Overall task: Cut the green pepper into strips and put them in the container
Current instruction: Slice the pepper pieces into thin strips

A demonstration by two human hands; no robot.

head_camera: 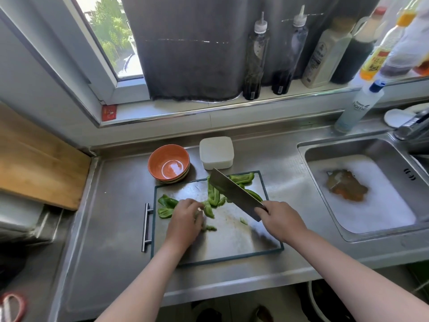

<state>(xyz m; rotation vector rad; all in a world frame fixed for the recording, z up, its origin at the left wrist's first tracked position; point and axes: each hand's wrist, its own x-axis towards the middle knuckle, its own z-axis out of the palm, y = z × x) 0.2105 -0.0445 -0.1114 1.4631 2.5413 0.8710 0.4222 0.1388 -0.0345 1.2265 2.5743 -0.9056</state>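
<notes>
Several green pepper pieces [213, 196] lie across the far half of a steel cutting board [232, 238] with a dark rim. My left hand [185, 219] rests on the board with its fingers curled over a pepper piece near the middle. My right hand [281, 219] grips the handle of a broad cleaver [234, 191], whose blade is lifted and slants up and left over the pepper. A small pepper scrap [243, 221] lies alone beneath the blade. An orange bowl [169, 162] and a white square container [216, 152] stand just behind the board.
A sink [362, 189] with foamy water and an orange-brown item lies to the right, with a tap [415, 124] and a dish soap bottle [358, 105] behind it. Sauce bottles [255, 56] line the window sill. A wooden board [39, 163] leans at the left.
</notes>
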